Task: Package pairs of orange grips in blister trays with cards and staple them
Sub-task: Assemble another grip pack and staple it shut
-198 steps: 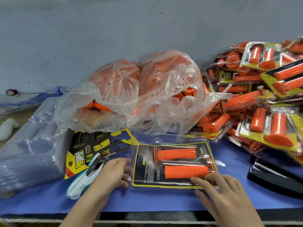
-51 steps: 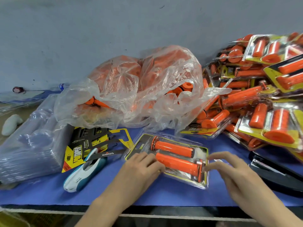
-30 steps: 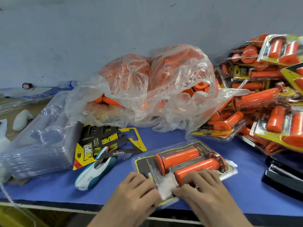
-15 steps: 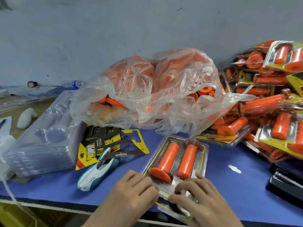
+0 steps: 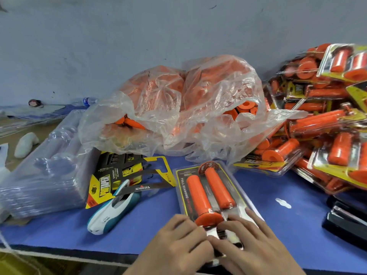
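A clear blister pack [image 5: 182, 188] with a black-and-yellow card lies on the blue table [image 5: 288, 231], its long side pointing away from me. Two orange grips [image 5: 206, 191] sit side by side in it. The pack's near end sticks out over the table's front edge. My left hand [image 5: 178, 243] curls over the near left corner of the pack. My right hand [image 5: 256, 241] lies with its fingers flat across the near end, pressing on the plastic. Both thumbs are hidden.
A white-and-teal stapler [image 5: 113, 211] lies left of the pack, on a stack of cards [image 5: 111, 175]. Empty blister trays [image 5: 45, 175] are stacked far left. A plastic bag of loose grips [image 5: 178, 116] sits behind. Finished packs [image 5: 327, 126] pile up right; a black stapler [image 5: 349, 221] lies below them.
The pack has been turned from lying sideways to pointing away from me. Both hands have shifted to its near end and stay pressed there.
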Motion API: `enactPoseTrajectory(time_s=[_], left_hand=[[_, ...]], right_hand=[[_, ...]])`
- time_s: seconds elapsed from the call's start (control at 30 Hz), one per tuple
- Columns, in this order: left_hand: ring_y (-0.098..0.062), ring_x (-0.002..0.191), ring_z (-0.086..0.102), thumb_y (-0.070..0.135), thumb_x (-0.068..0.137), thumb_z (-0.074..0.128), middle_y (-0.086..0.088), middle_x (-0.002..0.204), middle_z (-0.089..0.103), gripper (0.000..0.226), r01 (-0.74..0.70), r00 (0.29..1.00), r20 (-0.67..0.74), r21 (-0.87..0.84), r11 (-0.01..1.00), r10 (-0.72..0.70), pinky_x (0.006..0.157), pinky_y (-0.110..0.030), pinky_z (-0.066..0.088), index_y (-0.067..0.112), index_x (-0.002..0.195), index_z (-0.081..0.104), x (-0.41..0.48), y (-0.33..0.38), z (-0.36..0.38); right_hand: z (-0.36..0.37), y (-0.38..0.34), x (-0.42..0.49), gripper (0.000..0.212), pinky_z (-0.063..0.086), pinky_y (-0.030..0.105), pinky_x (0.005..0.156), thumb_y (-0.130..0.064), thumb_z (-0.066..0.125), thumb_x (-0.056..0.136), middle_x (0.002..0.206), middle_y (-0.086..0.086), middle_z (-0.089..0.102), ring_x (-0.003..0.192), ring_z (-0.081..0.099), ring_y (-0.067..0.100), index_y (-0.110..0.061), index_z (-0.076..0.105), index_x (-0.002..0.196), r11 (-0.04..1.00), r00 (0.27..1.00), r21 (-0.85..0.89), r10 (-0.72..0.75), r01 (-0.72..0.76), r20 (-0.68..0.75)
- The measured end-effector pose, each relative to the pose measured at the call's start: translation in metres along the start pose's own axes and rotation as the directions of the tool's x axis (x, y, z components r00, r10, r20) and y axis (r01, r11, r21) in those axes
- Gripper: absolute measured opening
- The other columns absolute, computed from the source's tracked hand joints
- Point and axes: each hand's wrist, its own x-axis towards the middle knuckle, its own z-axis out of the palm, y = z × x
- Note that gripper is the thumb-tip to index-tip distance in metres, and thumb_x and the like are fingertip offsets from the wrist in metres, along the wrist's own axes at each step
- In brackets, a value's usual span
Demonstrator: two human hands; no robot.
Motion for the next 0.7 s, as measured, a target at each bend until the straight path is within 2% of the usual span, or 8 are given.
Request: enactPoseTrajectory(time_s=[0.07,0.13,0.27,0.33,0.43,0.53,0.63,0.7], left_hand=[[-0.015,0.073,0.049,0.018,0.098,0.057,0.005,0.081,0.052,0.017,0.021,1.0,-0.016,-0.04,0.999,-0.021,0.075,-0.026,0.045,0.022,0.083,0.051,0.003,-0.008,0.0],[-0.014,0.075,0.054,0.019,0.096,0.06,0.007,0.083,0.057,0.015,0.057,0.998,0.006,-0.027,0.998,-0.057,0.072,-0.025,0.046,0.023,0.082,0.056,0.007,-0.021,0.001],[-0.013,0.082,0.062,0.023,0.09,0.063,0.011,0.09,0.063,0.008,0.115,0.985,0.127,0.014,0.993,-0.115,0.076,-0.029,0.048,0.027,0.083,0.064,0.013,-0.045,0.005],[-0.013,0.081,0.061,0.021,0.088,0.061,0.011,0.09,0.063,0.008,0.14,0.98,0.136,0.03,0.99,-0.142,0.076,-0.03,0.048,0.027,0.086,0.064,0.015,-0.048,0.008],[-0.016,0.076,0.054,0.015,0.084,0.062,0.009,0.086,0.058,0.013,0.127,0.988,0.084,0.032,0.991,-0.129,0.071,-0.028,0.047,0.027,0.088,0.062,0.021,-0.032,0.017],[-0.017,0.071,0.051,0.016,0.092,0.05,0.007,0.08,0.056,0.018,0.09,0.995,0.039,0.05,0.995,-0.091,0.067,-0.027,0.045,0.024,0.083,0.063,0.026,-0.015,0.025],[-0.017,0.07,0.051,0.02,0.096,0.05,0.006,0.079,0.056,0.02,0.091,0.995,0.026,0.075,0.993,-0.093,0.068,-0.027,0.043,0.023,0.082,0.064,0.029,-0.012,0.024],[-0.016,0.068,0.051,0.02,0.092,0.058,0.007,0.076,0.055,0.015,0.092,0.994,0.049,0.1,0.991,-0.097,0.067,-0.026,0.042,0.024,0.079,0.065,0.025,-0.016,0.02]], right_hand=[[-0.002,0.009,0.001,0.052,0.044,0.039,0.091,-0.033,0.029,0.104,0.087,-0.01,0.072,0.086,0.072,0.012,-0.041,0.077,0.085,1.0,0.999,-0.007,-0.031,0.031,-0.029],[-0.009,0.021,-0.001,0.055,0.044,0.039,0.091,-0.035,0.025,0.106,0.092,-0.011,0.071,0.092,0.071,0.01,-0.042,0.077,0.089,0.998,0.999,0.046,-0.051,0.052,-0.003],[-0.02,0.043,-0.01,0.048,0.045,0.037,0.095,-0.038,0.03,0.106,0.102,-0.016,0.069,0.109,0.062,0.004,-0.039,0.076,0.094,0.981,0.999,0.191,-0.034,0.028,0.033],[-0.023,0.05,-0.016,0.041,0.041,0.036,0.1,-0.031,0.033,0.104,0.108,-0.018,0.067,0.11,0.062,0.003,-0.038,0.072,0.098,0.985,0.997,0.172,0.0,-0.013,0.079],[-0.024,0.05,-0.021,0.03,0.037,0.039,0.103,-0.027,0.052,0.078,0.11,-0.011,0.066,0.103,0.066,0.009,-0.038,0.054,0.105,0.992,0.988,0.088,0.079,-0.091,0.13],[-0.02,0.038,-0.016,0.014,0.041,0.041,0.098,-0.045,0.047,0.093,0.105,-0.003,0.065,0.092,0.066,0.015,-0.035,0.056,0.097,0.984,0.988,0.09,0.148,-0.15,0.029],[-0.018,0.035,-0.011,0.037,0.042,0.03,0.094,-0.046,0.029,0.102,0.109,-0.006,0.06,0.094,0.061,0.012,-0.034,0.063,0.092,0.983,0.983,0.023,0.183,-0.183,0.004],[-0.017,0.038,-0.01,0.012,0.037,0.022,0.09,-0.039,0.052,0.097,0.11,-0.01,0.056,0.096,0.051,0.006,-0.034,0.062,0.093,0.99,0.991,-0.039,0.132,-0.133,-0.014]])
